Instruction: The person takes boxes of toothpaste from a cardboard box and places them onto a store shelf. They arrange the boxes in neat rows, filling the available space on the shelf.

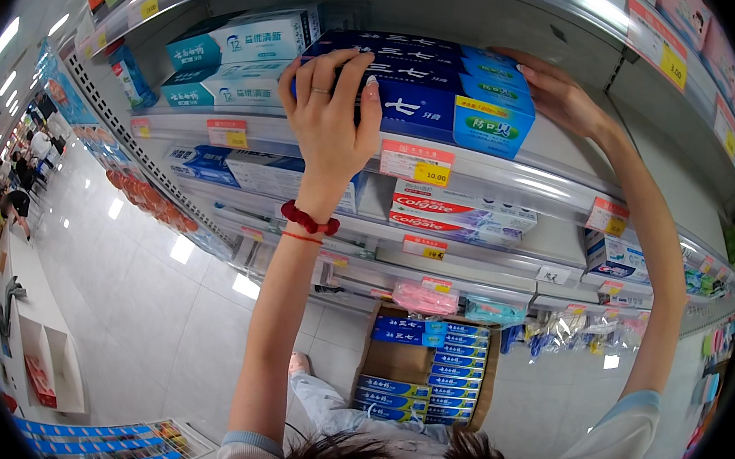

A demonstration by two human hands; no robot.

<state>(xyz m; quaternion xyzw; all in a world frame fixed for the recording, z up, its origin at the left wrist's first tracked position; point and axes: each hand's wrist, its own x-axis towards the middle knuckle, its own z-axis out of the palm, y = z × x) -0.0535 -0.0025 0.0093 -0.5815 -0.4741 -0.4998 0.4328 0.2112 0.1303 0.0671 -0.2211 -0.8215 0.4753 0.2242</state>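
Note:
Several dark blue toothpaste boxes (pixel 420 106) with light blue ends lie side by side in a block on the upper shelf. My left hand (pixel 334 110) is curled over the block's left end, fingers on top and thumb toward the front. At the right end my right hand (pixel 559 94) cups the boxes, its thumb at the top corner and other fingers partly hidden behind. The block is held between both hands. Left of it stand stacked teal-and-white toothpaste boxes (pixel 237 81).
Below are shelves with red-and-white toothpaste boxes (pixel 464 213) and blue boxes (pixel 204 165). Price tags (pixel 416 163) line the shelf edges. An open cardboard carton (pixel 492 369) of toothpaste boxes sits at my feet. A white display unit (pixel 51 360) stands at the left.

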